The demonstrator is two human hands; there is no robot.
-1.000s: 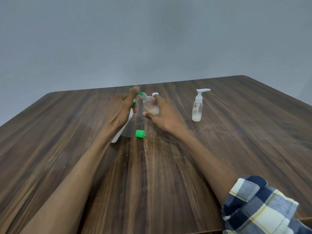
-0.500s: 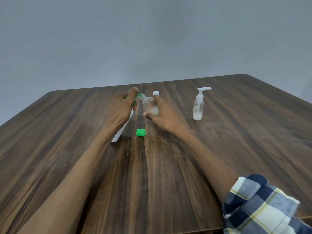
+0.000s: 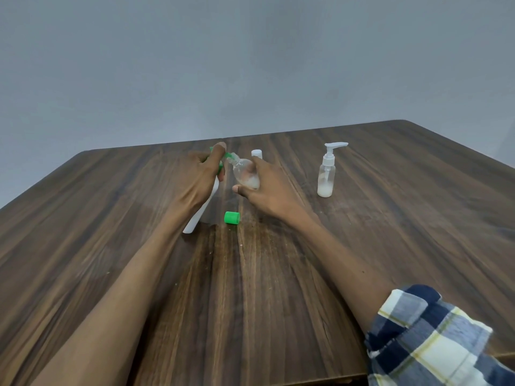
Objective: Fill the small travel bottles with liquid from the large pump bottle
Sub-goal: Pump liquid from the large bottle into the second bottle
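The left hand [image 3: 199, 179] grips the big bottle [image 3: 201, 211], seemingly pressing its green spout [image 3: 229, 155] toward the small bottle [image 3: 245, 174], which the right hand [image 3: 269, 188] holds tilted left.

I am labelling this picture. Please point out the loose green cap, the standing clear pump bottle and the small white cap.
Loose green plastic cap [image 3: 232, 217]: head view, its side.
Standing clear plastic pump bottle [image 3: 325, 179]: head view, its body.
Small white cap [image 3: 256, 153]: head view, its side.

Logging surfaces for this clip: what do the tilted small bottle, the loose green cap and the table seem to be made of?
Small bottle: clear, likely plastic; white liquid shows through.
Green cap: opaque, probably moulded plastic with a smooth sheen.
Table: dark wood grain, solid or laminate unclear.
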